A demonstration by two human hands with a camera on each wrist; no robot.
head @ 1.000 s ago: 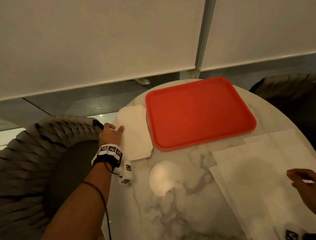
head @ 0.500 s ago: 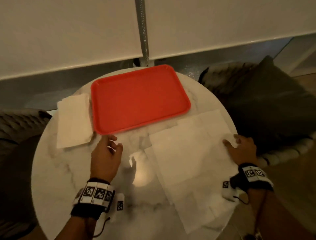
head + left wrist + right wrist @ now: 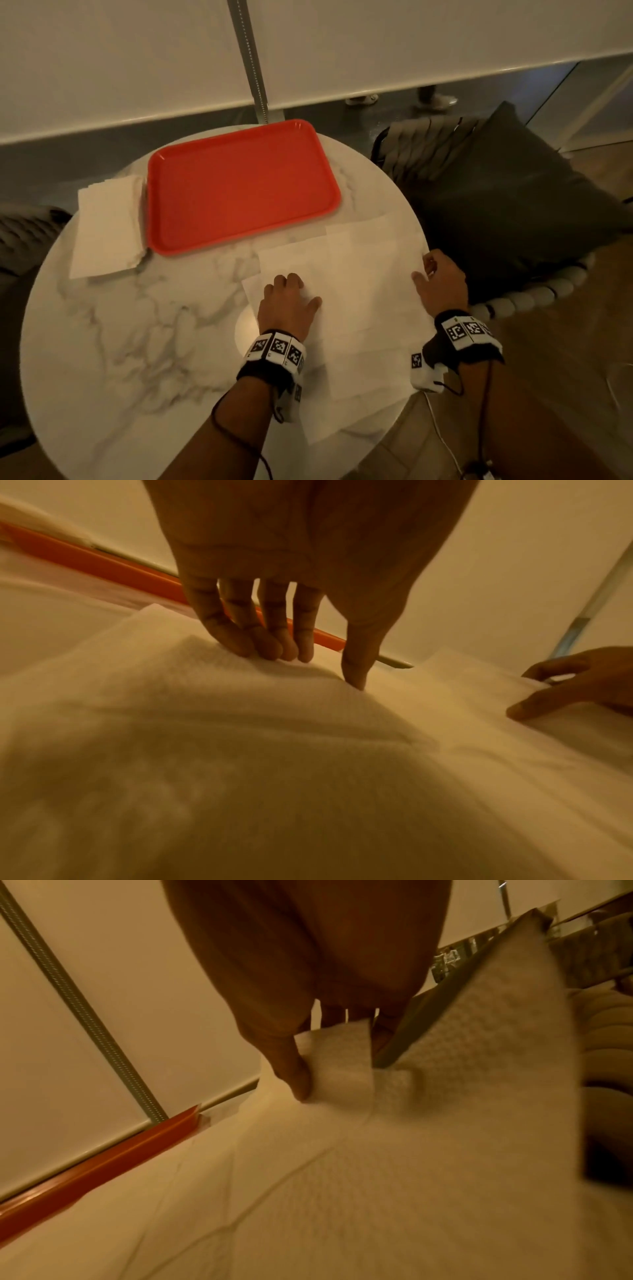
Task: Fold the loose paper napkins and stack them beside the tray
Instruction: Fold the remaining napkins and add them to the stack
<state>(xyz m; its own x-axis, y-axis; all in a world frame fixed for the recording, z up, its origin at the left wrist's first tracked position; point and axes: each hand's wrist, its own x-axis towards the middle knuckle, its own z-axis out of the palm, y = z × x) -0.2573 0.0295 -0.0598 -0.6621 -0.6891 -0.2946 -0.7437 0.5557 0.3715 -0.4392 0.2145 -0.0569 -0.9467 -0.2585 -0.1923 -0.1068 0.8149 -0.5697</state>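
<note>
Several loose white napkins [image 3: 359, 301] lie spread and overlapping on the right half of the round marble table [image 3: 137, 325], in front of the red tray [image 3: 239, 188]. A stack of folded napkins [image 3: 108, 222] sits beside the tray's left edge. My left hand [image 3: 291, 294] presses down on the top loose napkin [image 3: 240, 723] with straight fingers [image 3: 270, 642]. My right hand [image 3: 435, 277] pinches the far right corner of that napkin [image 3: 339, 1053] between thumb and fingers and lifts it off the pile at the table's right edge.
A dark cushion [image 3: 513, 205] on a woven chair [image 3: 428, 147] stands close to the table's right side. Another woven chair [image 3: 24, 236] sits at the left. A white wall with a metal rail [image 3: 251, 61] runs behind the table.
My left hand moved right from the bare marble near the tray onto the loose napkins. My right hand took hold of the napkin's right corner. The view swung from the stack toward the loose pile.
</note>
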